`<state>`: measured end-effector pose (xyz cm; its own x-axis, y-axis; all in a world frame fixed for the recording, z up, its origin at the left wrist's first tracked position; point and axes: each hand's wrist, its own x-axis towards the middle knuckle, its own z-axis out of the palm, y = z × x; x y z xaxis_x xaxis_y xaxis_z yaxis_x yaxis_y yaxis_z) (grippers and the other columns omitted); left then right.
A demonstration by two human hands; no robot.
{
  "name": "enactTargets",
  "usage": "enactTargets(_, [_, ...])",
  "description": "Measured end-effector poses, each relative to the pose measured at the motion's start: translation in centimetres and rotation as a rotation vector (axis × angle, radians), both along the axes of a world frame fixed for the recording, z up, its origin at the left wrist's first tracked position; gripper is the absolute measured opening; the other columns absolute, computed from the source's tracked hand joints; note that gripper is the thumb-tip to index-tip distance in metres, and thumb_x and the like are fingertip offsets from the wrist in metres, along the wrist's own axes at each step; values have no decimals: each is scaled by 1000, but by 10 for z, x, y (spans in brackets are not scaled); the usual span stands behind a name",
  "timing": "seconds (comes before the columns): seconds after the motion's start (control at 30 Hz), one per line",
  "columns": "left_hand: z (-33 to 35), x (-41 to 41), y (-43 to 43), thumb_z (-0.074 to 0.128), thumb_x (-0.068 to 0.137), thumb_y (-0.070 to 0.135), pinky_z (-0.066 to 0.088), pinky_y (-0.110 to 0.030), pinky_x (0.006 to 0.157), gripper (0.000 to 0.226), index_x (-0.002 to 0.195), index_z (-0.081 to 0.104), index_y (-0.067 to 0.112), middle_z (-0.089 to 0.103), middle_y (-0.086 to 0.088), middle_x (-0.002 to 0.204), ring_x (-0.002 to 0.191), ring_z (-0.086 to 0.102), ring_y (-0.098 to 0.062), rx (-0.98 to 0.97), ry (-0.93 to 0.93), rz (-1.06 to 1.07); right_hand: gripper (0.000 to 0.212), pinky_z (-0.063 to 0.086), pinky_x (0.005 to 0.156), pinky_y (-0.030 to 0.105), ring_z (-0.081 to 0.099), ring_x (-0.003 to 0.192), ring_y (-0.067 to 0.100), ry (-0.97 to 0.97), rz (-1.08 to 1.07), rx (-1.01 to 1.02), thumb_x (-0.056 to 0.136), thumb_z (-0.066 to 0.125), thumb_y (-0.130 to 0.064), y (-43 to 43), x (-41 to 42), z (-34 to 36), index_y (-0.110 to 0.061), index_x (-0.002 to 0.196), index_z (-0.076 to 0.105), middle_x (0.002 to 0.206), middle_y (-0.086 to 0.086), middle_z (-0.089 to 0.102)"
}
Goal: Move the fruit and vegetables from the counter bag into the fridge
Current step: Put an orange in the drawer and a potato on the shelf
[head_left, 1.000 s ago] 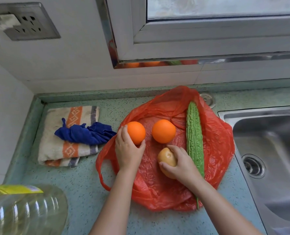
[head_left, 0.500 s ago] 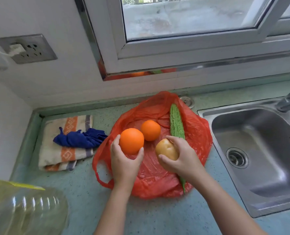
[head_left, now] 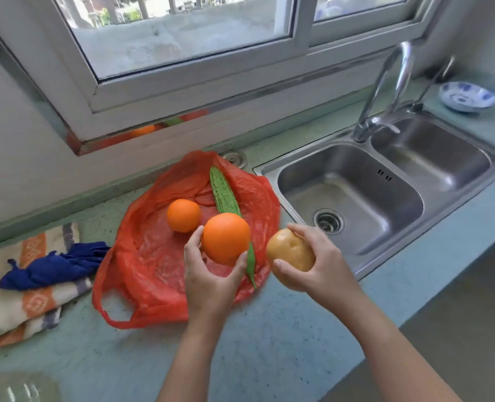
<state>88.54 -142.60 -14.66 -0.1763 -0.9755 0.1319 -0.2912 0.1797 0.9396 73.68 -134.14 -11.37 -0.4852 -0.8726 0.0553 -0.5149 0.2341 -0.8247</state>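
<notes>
change vs 0.5 s ago: both hands have come up off the red plastic bag (head_left: pixel 159 256) with their fruit; held orange now sits in front of the bitter gourd, potato now clear of the bag, over the sink's near-left corner.
left hand (head_left: pixel 208 274): palm up, thumb and fingers clamped around a large round orange (head_left: pixel 225 237), raised above the bag's right half.
right hand (head_left: pixel 318 262): fingers wrapped around a tan oval potato (head_left: pixel 291 250), thumb at its near end.
hands: apart, side by side.
left on bag: smaller round orange (head_left: pixel 183 215) mid-bag; long bumpy green bitter gourd (head_left: pixel 226 195) along the right side.
bag: spread open on the green speckled counter (head_left: pixel 269 343), just left of the steel double sink (head_left: pixel 356 204).
counter left edge: striped folded towel (head_left: pixel 23 309) with blue cloth (head_left: pixel 52 265) on top.
</notes>
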Motion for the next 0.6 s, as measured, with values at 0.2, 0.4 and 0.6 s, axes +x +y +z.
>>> enactTargets(0.2, [-5, -44, 41, 84, 62, 23, 50, -28, 85, 78, 125, 39, 26, 48, -6, 124, 108, 53, -22, 41, 33, -243, 55, 30, 72, -5, 46, 97, -1, -45, -233, 49, 72, 75, -33, 72, -26, -2, -41, 116, 45, 113, -17, 45])
enactTargets(0.4, [8, -99, 83, 70, 59, 49, 47, -41, 88, 78, 126, 41, 24, 49, 3, 119, 104, 54, -20, -85, -8, -448, 56, 32, 74, -3, 44, 98, -13, -62, -436, -18, 70, 74, -37, 142, -55, 3, -35, 120, 48, 108, -24, 43])
enactTargets(0.6, [31, -175, 159, 73, 61, 35, 46, -34, 86, 71, 122, 39, 32, 48, 9, 117, 103, 53, -19, -149, 29, -648, 61, 29, 77, -5, 41, 101, -20, -1, -649, -122, 63, 66, -43, 237, -103, 23, -30, 121, 51, 115, -16, 48])
